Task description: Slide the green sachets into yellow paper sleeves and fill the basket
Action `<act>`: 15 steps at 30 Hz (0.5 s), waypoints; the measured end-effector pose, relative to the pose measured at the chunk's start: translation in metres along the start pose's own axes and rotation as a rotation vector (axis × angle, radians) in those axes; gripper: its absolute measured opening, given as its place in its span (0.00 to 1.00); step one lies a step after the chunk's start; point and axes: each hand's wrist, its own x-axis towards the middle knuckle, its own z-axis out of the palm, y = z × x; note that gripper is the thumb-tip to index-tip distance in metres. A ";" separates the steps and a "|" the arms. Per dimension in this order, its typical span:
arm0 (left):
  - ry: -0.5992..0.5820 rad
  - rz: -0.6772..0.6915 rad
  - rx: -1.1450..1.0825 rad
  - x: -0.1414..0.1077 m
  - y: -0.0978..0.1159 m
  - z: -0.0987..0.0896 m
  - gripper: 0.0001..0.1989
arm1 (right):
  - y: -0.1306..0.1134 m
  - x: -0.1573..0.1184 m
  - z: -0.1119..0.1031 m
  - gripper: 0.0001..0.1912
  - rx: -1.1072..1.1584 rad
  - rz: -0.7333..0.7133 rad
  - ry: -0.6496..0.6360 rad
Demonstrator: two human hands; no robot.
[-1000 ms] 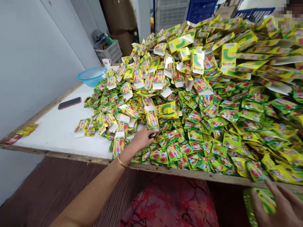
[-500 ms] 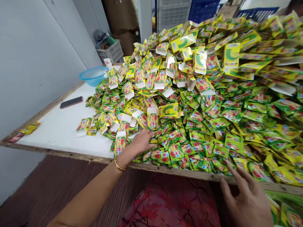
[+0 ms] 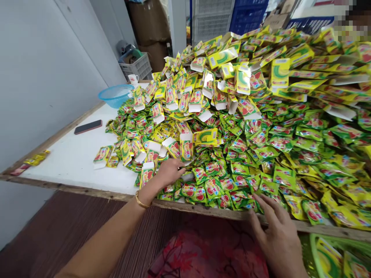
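My left hand (image 3: 170,172), with a gold bangle at the wrist, reaches into the near edge of a heap of small green candy packets (image 3: 213,187). Its fingers are curled together at the tips, and whatever they hold is hidden. Just beyond them stands an open yellow-and-green box (image 3: 186,148). Another upright box (image 3: 147,173) is left of the hand, partly behind the wrist. My right hand (image 3: 275,231) hovers at the table's front edge, fingers apart and nothing in them, its fingertips close to the nearest packets.
More open boxes (image 3: 222,56) are piled at the back. On the white tabletop (image 3: 72,162) lie a phone (image 3: 88,127) and a strip of yellow packets (image 3: 36,158). A blue basket (image 3: 116,96) and a mug (image 3: 133,79) stand behind; a green basket (image 3: 314,251) is at lower right.
My right hand has moved left along the table edge. My left hand's fingers have drawn closer together, and a pale bare patch now shows among the packets beside them.
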 end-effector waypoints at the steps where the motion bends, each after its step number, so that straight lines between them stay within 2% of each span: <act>1: 0.025 0.005 0.006 -0.003 0.001 -0.003 0.10 | -0.003 0.001 0.002 0.18 0.027 -0.012 -0.011; 6: 0.040 0.047 0.019 -0.013 0.009 -0.011 0.10 | -0.028 0.010 0.014 0.16 0.131 -0.057 -0.051; 10: 0.081 -0.080 -0.180 -0.018 0.003 -0.016 0.10 | -0.044 0.015 0.021 0.17 0.166 -0.093 -0.087; 12: 0.037 -0.134 -0.319 -0.021 -0.006 -0.021 0.11 | -0.049 0.016 0.023 0.17 0.164 -0.112 -0.098; 15: -0.101 -0.179 -0.487 -0.024 -0.018 -0.024 0.14 | -0.057 0.020 0.026 0.18 0.195 -0.139 -0.110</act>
